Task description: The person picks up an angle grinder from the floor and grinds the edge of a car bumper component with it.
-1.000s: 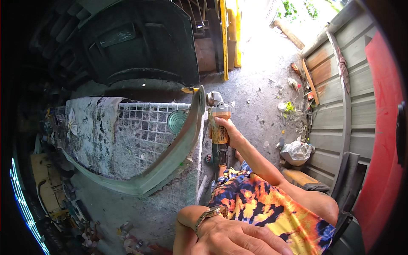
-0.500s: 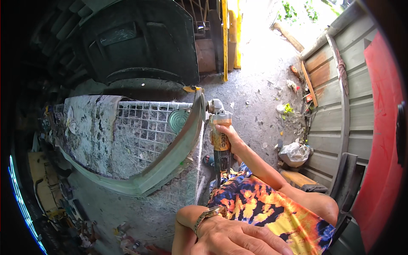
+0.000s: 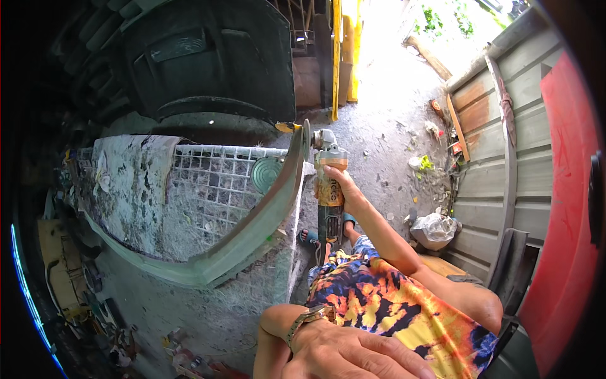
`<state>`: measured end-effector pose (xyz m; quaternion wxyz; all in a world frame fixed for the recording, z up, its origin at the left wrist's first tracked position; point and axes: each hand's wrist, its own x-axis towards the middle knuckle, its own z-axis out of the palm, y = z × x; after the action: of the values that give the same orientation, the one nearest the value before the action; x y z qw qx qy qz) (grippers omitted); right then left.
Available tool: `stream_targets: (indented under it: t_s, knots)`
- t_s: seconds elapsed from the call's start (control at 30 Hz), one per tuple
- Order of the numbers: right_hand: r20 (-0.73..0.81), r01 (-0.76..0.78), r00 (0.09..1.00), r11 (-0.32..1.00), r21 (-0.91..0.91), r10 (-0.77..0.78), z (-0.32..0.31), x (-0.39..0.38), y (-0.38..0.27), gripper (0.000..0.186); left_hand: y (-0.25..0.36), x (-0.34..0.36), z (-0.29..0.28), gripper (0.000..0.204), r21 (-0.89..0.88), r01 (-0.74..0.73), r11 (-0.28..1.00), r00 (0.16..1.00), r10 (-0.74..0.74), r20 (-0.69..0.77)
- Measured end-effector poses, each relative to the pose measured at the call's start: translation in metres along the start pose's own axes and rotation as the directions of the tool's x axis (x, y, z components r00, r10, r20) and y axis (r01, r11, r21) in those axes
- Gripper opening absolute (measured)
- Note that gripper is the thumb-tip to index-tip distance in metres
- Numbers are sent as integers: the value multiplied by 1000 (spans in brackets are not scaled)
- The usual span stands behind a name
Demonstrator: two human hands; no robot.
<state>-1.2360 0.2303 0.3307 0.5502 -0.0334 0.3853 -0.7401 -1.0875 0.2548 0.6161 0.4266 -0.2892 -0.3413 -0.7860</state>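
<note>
My right hand (image 3: 341,184) is wrapped round the upper body of an orange and black angle grinder (image 3: 330,205), held upright. The grinder's disc (image 3: 307,140) shows edge-on at the right end of a long curved grey-green panel (image 3: 249,237). Whether disc and panel touch, I cannot tell. That panel bows toward me across a white wire-mesh rack (image 3: 211,196). Low in the view, my left hand (image 3: 356,350), with a metal watch at its wrist, lies over my patterned shirt (image 3: 385,290) with its fingers stretched out and nothing visible in it.
A dark car bonnet (image 3: 214,69) stands behind the rack. A stained cloth (image 3: 132,189) drapes the rack's left part, and a round green lid (image 3: 266,175) sits on the mesh. Along the corrugated wall at right are a white plastic bag (image 3: 435,231), litter and a red panel (image 3: 568,208).
The grinder's head has shifted slightly relative to the panel's end, and more of its disc shows there. The view has moved a little. My left hand stays where it was.
</note>
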Motion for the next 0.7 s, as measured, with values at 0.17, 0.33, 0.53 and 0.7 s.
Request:
stream_targets:
  t_s: [0.17, 0.33, 0.53, 0.7]
  knots:
    - [36, -74, 997, 997, 10, 74, 9, -12, 12, 43, 25, 13, 14, 41, 28, 358, 933, 920, -347, -182]
    - [72, -171, 983, 984, 56, 167, 1, -42, 40, 44, 0, 3, 5, 42, -53, 129, 990, 992, -129, -2]
    - [78, -163, 985, 981, 102, 156, -1, -40, 33, 50, -10, 11, 5, 40, -27, 324, 946, 942, -325, -81]
    - [70, -83, 995, 980, 182, 71, 13, -8, 20, 50, -33, 0, -16, 38, -81, 222, 972, 961, -204, 186]
